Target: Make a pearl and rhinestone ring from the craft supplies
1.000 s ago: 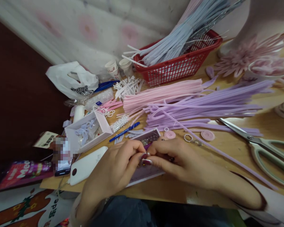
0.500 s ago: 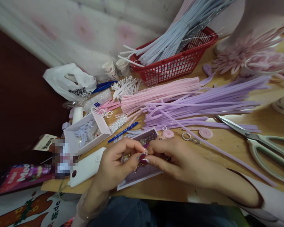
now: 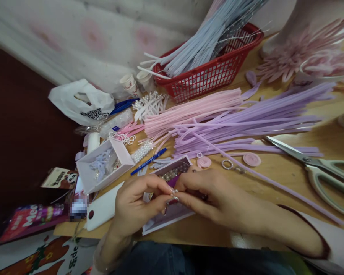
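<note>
Above a pale lilac box (image 3: 167,223), my left hand (image 3: 141,200) and my right hand (image 3: 208,189) meet fingertip to fingertip. Both are closed in a pinch. A small white pearl bead (image 3: 176,191) shows between their tips; whether it is on a thread or wire I cannot make out. Under the fingers the box holds clear and gold beads (image 3: 172,173) and something purple, partly hidden by my hands. Just beyond my right hand lie a pink coil (image 3: 204,162) and a small pearl ring (image 3: 227,164).
Bundles of pink stems (image 3: 192,110) and purple stems (image 3: 246,114) lie across the table. Scissors (image 3: 318,164) rest at the right, a red basket (image 3: 209,78) stands at the back. On the left are a second box (image 3: 106,168), a white phone (image 3: 103,210) and a blue pen (image 3: 149,161).
My fingertips have shifted slightly, and the pearl bead now shows between them. My left hand sits a little lower. The whole view has tilted a little.
</note>
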`<control>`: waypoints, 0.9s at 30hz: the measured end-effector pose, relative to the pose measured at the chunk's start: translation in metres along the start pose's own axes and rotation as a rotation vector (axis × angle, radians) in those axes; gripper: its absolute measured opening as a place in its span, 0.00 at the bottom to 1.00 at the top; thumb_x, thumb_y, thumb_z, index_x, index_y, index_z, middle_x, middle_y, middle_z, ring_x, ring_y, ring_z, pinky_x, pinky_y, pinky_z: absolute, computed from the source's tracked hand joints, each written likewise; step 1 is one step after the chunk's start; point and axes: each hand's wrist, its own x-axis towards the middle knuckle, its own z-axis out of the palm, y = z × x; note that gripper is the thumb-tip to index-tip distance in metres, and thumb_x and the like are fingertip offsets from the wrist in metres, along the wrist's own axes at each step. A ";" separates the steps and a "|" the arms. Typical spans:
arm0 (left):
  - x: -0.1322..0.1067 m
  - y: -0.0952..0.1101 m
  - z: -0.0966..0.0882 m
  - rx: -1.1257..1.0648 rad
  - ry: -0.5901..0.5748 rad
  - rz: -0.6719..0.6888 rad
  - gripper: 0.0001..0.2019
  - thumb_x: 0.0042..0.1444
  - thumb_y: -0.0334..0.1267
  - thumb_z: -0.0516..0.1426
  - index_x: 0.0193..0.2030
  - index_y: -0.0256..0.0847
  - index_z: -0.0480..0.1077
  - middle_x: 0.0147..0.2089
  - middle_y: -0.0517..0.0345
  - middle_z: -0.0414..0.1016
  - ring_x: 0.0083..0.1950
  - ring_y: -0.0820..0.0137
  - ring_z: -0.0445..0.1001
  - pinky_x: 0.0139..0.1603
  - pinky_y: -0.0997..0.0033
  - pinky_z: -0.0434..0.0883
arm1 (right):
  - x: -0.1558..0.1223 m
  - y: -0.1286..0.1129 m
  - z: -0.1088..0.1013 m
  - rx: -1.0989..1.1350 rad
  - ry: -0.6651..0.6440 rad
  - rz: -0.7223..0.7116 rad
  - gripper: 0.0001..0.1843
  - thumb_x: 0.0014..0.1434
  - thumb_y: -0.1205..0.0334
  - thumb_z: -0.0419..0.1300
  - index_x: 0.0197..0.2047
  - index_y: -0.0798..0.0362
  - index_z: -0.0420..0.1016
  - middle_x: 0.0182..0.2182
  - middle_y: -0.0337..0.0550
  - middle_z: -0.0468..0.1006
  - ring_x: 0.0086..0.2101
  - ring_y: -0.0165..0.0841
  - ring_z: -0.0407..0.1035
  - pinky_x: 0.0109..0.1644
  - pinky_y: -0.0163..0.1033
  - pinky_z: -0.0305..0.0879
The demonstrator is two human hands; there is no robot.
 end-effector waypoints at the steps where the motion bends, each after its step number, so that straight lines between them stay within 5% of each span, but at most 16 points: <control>1: 0.000 0.000 0.000 0.022 -0.002 0.035 0.03 0.57 0.36 0.64 0.38 0.41 0.76 0.26 0.61 0.77 0.22 0.75 0.73 0.23 0.76 0.69 | 0.000 0.000 0.000 -0.011 -0.005 -0.002 0.14 0.65 0.67 0.56 0.26 0.55 0.63 0.21 0.30 0.61 0.22 0.22 0.55 0.26 0.28 0.49; 9: 0.006 0.004 0.000 0.230 0.026 0.232 0.04 0.57 0.33 0.64 0.39 0.43 0.76 0.23 0.65 0.74 0.25 0.75 0.71 0.30 0.74 0.68 | -0.001 0.000 0.000 -0.065 -0.008 -0.006 0.14 0.65 0.67 0.55 0.27 0.55 0.63 0.21 0.30 0.62 0.22 0.22 0.56 0.26 0.28 0.50; 15: 0.009 -0.001 0.000 0.206 0.038 0.317 0.06 0.57 0.30 0.63 0.41 0.42 0.76 0.31 0.61 0.77 0.28 0.74 0.71 0.32 0.73 0.68 | -0.001 0.001 0.001 -0.054 -0.011 -0.032 0.14 0.65 0.67 0.56 0.26 0.56 0.64 0.21 0.31 0.62 0.22 0.22 0.56 0.26 0.27 0.50; 20: 0.009 -0.001 0.006 -0.060 0.036 0.125 0.01 0.61 0.33 0.59 0.38 0.43 0.72 0.32 0.61 0.70 0.33 0.73 0.67 0.33 0.75 0.65 | -0.002 0.004 0.002 -0.027 0.006 -0.024 0.13 0.65 0.67 0.56 0.27 0.56 0.66 0.21 0.31 0.63 0.22 0.22 0.57 0.26 0.27 0.51; 27: 0.010 0.006 0.012 -0.307 -0.067 -0.188 0.17 0.70 0.43 0.46 0.29 0.41 0.59 0.25 0.64 0.57 0.26 0.74 0.55 0.29 0.71 0.55 | 0.000 -0.001 0.001 0.028 0.003 0.046 0.12 0.64 0.67 0.55 0.27 0.56 0.66 0.21 0.31 0.63 0.22 0.22 0.56 0.26 0.28 0.51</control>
